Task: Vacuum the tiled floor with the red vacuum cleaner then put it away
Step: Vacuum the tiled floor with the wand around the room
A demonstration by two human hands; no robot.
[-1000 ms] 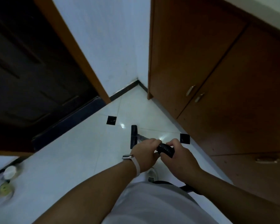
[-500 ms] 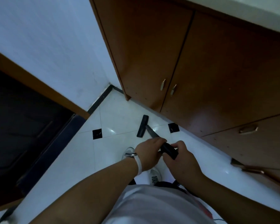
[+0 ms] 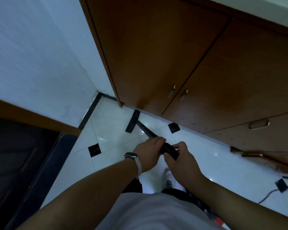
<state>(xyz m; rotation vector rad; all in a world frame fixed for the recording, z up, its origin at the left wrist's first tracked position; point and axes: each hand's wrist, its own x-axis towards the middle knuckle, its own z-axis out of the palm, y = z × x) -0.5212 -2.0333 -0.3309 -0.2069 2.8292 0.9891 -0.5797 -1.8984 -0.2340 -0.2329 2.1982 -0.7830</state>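
Vacuuming under way, mid-frame. Left hand (image 3: 150, 152) and right hand (image 3: 181, 161) both curled tight round the black wand (image 3: 145, 130). Floor head (image 3: 132, 121) lay flat on the tiled floor (image 3: 110, 127), beside the cabinet (image 3: 156, 55) base. Putting away not yet begun, by my reading.

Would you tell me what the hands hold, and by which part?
The vacuum wand: left hand on its upper shaft, right hand on the black grip.

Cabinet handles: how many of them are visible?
3. The left door handle and right door handle flank the door seam; the drawer handle is lower right. Others may be hidden.
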